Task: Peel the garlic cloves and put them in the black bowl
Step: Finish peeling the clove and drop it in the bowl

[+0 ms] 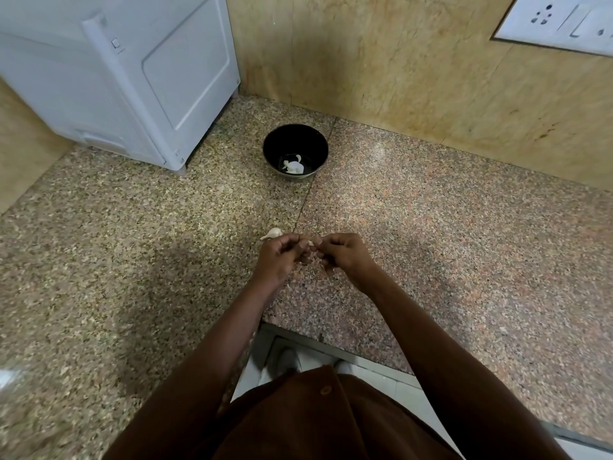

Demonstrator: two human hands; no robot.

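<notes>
Nothing here can be read: the white appliance (pixel 132 78) far up and left of the hands carries no legible label, nor does the switch plate (pixel 560 21).

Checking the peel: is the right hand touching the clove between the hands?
Touching. Head view: right hand and left hand fingertips pinch the small clove.

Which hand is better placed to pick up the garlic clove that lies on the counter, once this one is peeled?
The left hand, probably. The loose garlic clove lies on the counter just beyond its knuckles. The right hand would have to cross over. Both now pinch a small clove.
</notes>
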